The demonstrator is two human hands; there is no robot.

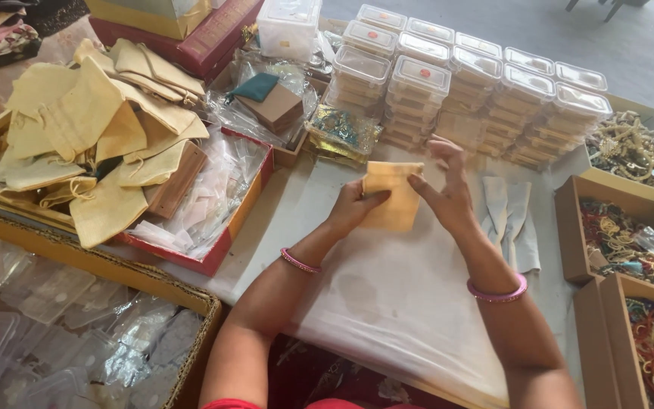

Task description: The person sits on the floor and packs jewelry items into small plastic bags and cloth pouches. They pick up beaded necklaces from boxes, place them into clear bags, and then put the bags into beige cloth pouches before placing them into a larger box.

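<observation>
While both hands meet over the white work sheet (387, 288), one small yellow cloth pouch (392, 195) hangs upright between them, long axis roughly vertical. Left hand (351, 208) is pinched on its left edge; right hand (448, 189) grips the right edge, upper fingers spread. Pouch pile (92, 129) lies well left, stacked clear boxes (478, 83) beyond.

Soft even daylight; faint shadows; mild motion blur; slight wide-angle stretch at edges; no glare
</observation>
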